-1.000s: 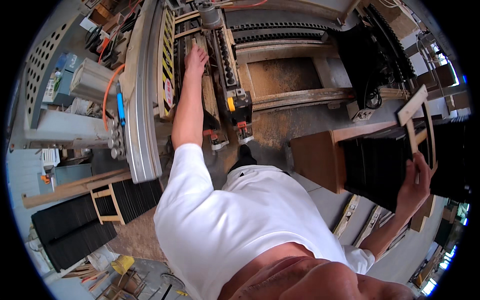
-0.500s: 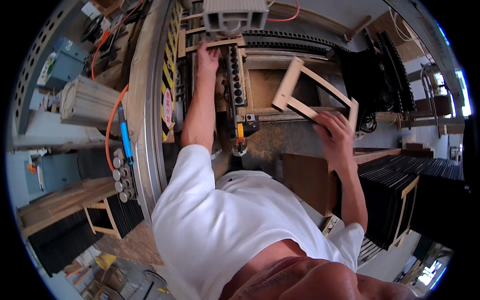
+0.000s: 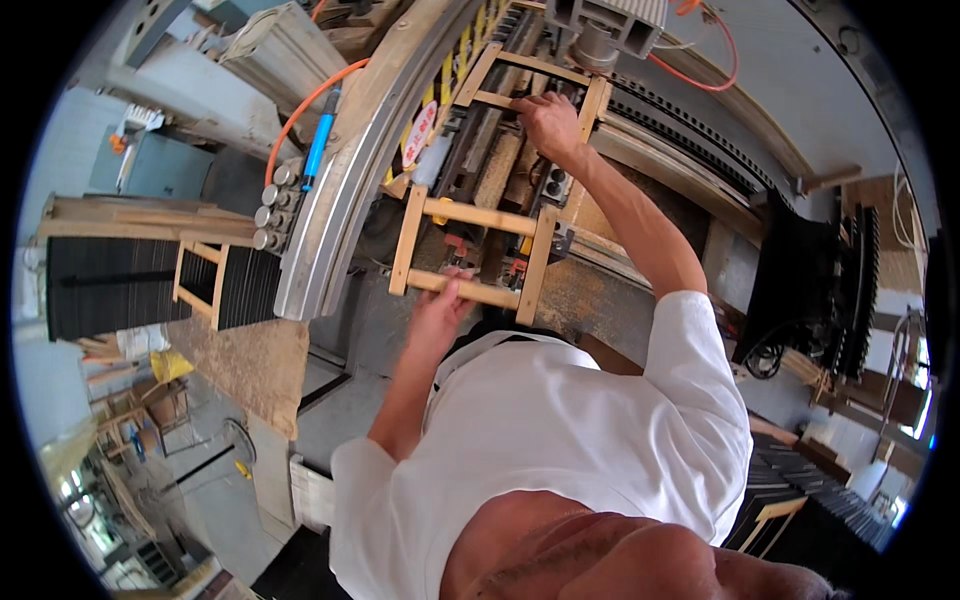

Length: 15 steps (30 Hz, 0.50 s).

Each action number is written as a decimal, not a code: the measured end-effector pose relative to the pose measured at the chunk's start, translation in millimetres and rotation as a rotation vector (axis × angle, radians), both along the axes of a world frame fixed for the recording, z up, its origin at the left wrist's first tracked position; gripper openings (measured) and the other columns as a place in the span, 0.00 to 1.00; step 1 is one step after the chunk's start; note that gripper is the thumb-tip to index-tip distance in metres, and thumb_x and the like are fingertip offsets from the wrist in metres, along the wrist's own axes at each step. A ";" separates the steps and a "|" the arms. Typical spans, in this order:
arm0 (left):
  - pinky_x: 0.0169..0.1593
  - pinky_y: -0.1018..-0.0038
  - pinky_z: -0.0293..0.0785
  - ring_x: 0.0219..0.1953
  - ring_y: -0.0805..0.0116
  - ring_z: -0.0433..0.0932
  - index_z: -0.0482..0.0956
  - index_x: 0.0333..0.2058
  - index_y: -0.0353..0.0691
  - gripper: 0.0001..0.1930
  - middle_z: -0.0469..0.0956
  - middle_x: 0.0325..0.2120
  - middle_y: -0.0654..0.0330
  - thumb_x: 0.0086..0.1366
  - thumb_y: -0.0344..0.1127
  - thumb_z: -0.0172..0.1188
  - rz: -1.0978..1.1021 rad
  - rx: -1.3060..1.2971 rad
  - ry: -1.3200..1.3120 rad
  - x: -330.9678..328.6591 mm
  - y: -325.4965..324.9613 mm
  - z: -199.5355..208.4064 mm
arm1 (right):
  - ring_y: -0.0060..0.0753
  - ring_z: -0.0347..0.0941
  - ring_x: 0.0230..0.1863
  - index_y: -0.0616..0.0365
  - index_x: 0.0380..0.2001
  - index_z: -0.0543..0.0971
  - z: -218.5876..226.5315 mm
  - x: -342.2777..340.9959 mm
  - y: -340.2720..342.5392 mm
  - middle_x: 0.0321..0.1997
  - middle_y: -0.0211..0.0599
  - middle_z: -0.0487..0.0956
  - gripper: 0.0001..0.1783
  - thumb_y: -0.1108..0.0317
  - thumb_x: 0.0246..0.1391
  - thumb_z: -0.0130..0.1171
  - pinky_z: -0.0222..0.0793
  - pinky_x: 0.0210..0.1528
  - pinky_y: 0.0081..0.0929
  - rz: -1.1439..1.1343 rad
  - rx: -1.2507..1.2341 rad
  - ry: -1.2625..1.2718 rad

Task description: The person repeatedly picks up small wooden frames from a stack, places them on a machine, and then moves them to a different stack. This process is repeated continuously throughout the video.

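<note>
Left hand (image 3: pixel 437 310) grasping a wooden frame (image 3: pixel 480 215) over the machine's (image 3: pixel 499 172) near end, right hand (image 3: pixel 551 127) gripping a second frame (image 3: pixel 545 66) farther along it: apparently frame handling, next calling for steady control of both.

Wooden frame (image 3: pixel 480 215) apparently switched to left hand (image 3: pixel 437 314).

To my left I see an orange hose (image 3: pixel 300 107) curving past a bright blue cylindrical tool (image 3: pixel 319 146), with a cluster of round metal knobs (image 3: pixel 268 218) just nearer to me. Farther left I can see a blue-grey cabinet (image 3: pixel 165 160). A brown board (image 3: pixel 245 365) lies near left. A black cover (image 3: pixel 785 285) hangs on my right; a red hose (image 3: pixel 735 62) loops far right.
</note>
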<state>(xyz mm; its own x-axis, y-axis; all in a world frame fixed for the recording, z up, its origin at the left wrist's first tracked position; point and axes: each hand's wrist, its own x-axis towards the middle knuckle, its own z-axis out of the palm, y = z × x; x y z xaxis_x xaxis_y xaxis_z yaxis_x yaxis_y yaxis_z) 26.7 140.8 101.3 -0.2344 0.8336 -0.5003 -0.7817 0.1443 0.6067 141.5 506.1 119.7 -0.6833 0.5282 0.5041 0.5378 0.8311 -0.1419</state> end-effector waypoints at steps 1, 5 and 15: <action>0.54 0.65 0.74 0.52 0.62 0.76 0.69 0.53 0.41 0.15 0.76 0.49 0.59 0.69 0.32 0.53 0.011 -0.012 0.012 3.8 -17.4 9.7 | 0.43 0.74 0.44 0.48 0.44 0.80 -1.1 -8.3 8.0 0.39 0.36 0.81 0.17 0.70 0.50 0.53 0.66 0.46 0.39 -0.013 -0.029 -0.119; 0.54 0.62 0.75 0.51 0.60 0.76 0.70 0.51 0.40 0.14 0.76 0.47 0.58 0.67 0.32 0.56 0.166 -0.035 -0.015 18.1 -68.1 13.0 | 0.40 0.73 0.48 0.47 0.44 0.80 -6.2 -23.8 48.9 0.40 0.36 0.82 0.18 0.71 0.48 0.53 0.62 0.50 0.38 -0.079 0.083 -0.209; 0.56 0.65 0.73 0.51 0.63 0.76 0.72 0.51 0.40 0.17 0.77 0.48 0.60 0.65 0.36 0.59 0.526 -0.057 0.017 8.3 -125.7 -29.6 | 0.52 0.72 0.51 0.52 0.42 0.79 7.7 -43.9 131.6 0.34 0.46 0.82 0.15 0.73 0.48 0.58 0.72 0.46 0.48 -0.149 0.081 -0.390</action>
<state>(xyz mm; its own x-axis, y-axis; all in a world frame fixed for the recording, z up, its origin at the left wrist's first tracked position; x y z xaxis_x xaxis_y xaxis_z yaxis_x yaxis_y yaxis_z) 35.0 15.1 71.7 -0.6219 0.5726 -0.5342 -0.7476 -0.2313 0.6225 97.6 637.6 127.4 -0.7499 0.6053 0.2670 0.6537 0.7401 0.1581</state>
